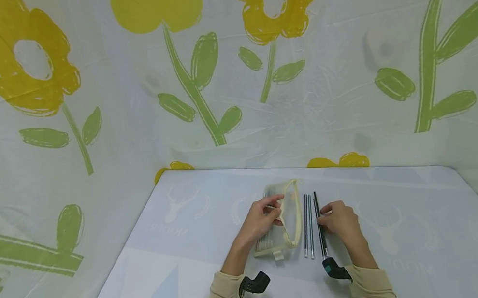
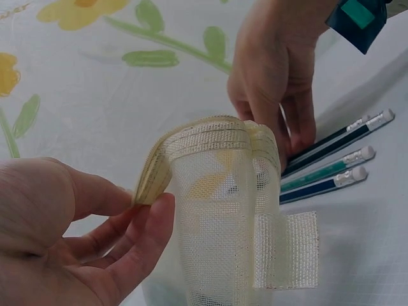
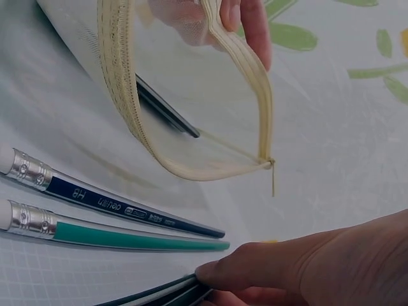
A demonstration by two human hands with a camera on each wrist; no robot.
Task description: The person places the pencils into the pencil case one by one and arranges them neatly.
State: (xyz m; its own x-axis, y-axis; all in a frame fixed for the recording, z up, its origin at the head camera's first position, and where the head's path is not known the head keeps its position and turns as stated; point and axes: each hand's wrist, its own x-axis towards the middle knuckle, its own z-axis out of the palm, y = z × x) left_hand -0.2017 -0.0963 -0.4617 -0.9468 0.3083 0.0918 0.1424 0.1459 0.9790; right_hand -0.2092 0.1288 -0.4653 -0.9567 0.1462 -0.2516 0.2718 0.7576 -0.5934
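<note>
Loose pencils [image 1: 311,226] right of pouch [image 1: 298,210]

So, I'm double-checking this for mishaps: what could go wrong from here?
The left hand pinches one side of the zippered rim, so the soft mesh pouch might sag closed if that pinch slips.
The right hand pinches the dark pencils together, so one could slide free.
The navy pencil and teal pencil lie loose between pouch and right hand; a nudge might shift them.
</note>
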